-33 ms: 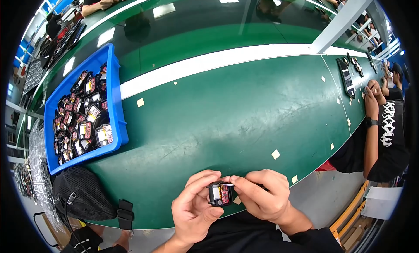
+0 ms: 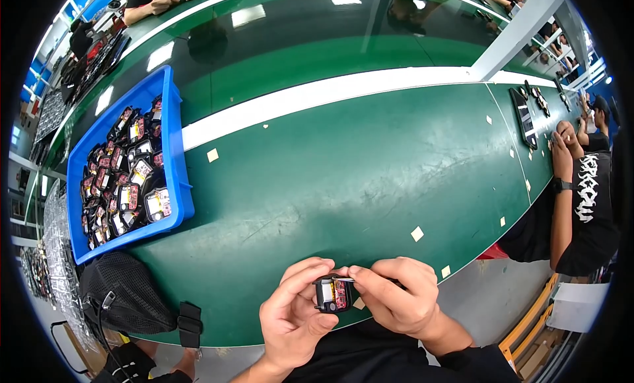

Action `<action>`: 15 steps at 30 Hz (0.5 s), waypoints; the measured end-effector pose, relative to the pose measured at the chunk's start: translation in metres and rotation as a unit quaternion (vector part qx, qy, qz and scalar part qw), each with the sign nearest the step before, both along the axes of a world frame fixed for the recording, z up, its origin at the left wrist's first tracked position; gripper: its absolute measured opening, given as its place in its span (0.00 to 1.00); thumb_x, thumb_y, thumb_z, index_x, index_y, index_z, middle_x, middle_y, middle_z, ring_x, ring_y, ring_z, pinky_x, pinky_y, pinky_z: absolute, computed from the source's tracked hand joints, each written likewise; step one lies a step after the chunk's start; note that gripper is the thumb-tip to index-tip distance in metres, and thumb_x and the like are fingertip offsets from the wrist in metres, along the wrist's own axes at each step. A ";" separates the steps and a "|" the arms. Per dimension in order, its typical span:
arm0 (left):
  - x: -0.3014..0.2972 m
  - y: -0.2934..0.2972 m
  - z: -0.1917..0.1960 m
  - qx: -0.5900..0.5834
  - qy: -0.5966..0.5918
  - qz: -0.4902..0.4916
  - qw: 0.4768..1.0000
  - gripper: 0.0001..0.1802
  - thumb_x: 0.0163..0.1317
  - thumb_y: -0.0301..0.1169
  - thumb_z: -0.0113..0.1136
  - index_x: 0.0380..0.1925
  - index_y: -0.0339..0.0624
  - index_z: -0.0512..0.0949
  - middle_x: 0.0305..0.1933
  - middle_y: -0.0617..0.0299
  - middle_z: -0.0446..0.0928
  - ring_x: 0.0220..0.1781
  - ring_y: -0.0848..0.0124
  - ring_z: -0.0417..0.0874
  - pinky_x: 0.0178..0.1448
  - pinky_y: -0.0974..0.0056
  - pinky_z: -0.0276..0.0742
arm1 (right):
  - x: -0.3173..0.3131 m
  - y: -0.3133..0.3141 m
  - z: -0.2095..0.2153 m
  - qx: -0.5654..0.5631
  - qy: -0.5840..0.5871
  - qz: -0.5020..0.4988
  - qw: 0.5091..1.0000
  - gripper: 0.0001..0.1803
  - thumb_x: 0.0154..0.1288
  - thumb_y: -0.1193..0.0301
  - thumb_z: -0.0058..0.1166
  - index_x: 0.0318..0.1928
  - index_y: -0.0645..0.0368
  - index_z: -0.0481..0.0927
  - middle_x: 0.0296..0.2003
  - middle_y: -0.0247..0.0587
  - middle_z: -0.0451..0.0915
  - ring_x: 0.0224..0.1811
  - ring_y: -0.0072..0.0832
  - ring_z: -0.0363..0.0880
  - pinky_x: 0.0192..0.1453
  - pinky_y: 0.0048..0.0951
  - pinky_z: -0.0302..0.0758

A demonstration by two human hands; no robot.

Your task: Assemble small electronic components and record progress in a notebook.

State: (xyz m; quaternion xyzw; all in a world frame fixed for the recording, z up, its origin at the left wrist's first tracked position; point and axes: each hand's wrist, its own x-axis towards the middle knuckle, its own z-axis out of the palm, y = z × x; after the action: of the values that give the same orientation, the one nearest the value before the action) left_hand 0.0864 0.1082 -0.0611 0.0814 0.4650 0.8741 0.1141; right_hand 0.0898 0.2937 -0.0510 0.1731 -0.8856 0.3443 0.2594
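Near the table's front edge, my left hand (image 2: 294,313) holds a small black electronic device housing (image 2: 333,294) between thumb and fingers. Its open face shows a reddish circuit board, a white block and a bit of yellow. My right hand (image 2: 404,297) is closed in a pinch just to the right of it. Between thumb and forefinger sits a thin silvery tool (image 2: 345,279), whose tip reaches over the top edge of the housing. Too little of the tool shows to tell its exact kind.
A blue bin (image 2: 177,168) full of similar housings stands on the green table (image 2: 317,178) at left. A black mesh bag (image 2: 125,294) lies in front of it. Small pale paper squares dot the tabletop. At right, a co-worker's arm (image 2: 563,185) rests near black parts (image 2: 524,117).
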 end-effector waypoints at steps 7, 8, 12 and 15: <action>0.001 0.000 0.003 -0.018 -0.015 0.006 1.000 0.36 0.63 0.33 0.74 0.65 0.24 0.70 0.69 0.46 0.66 0.66 0.54 0.80 0.68 0.58 0.78 | 0.002 -0.001 -0.002 0.015 0.005 -0.012 1.000 0.21 0.42 0.78 0.71 0.43 0.56 0.89 0.31 0.32 0.78 0.21 0.22 0.72 0.22 0.25 0.70; 0.001 0.000 0.002 -0.024 -0.014 0.009 1.000 0.36 0.63 0.33 0.74 0.65 0.24 0.70 0.69 0.46 0.66 0.66 0.54 0.80 0.67 0.58 0.78 | 0.002 -0.001 -0.002 0.015 0.004 -0.012 1.000 0.21 0.42 0.78 0.71 0.43 0.56 0.89 0.31 0.32 0.78 0.21 0.22 0.72 0.22 0.25 0.70; 0.001 0.002 0.004 -0.025 -0.016 0.021 0.999 0.35 0.63 0.34 0.74 0.65 0.24 0.71 0.69 0.46 0.66 0.66 0.54 0.80 0.66 0.59 0.79 | 0.003 -0.001 -0.001 0.028 0.007 -0.018 0.999 0.23 0.40 0.78 0.70 0.44 0.56 0.90 0.32 0.32 0.78 0.21 0.22 0.72 0.22 0.25 0.70; 0.001 0.003 0.005 -0.026 -0.011 0.028 0.999 0.35 0.63 0.33 0.74 0.65 0.24 0.71 0.69 0.46 0.66 0.65 0.55 0.80 0.65 0.59 0.80 | 0.004 -0.001 0.000 0.035 0.007 -0.019 0.999 0.23 0.40 0.78 0.70 0.44 0.56 0.90 0.32 0.32 0.78 0.21 0.22 0.71 0.23 0.25 0.70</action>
State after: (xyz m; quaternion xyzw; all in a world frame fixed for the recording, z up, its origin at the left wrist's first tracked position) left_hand 0.0872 0.1111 -0.0561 0.0557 0.4886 0.8653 0.0973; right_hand 0.0937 0.2927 -0.0513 0.1671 -0.8986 0.3066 0.2655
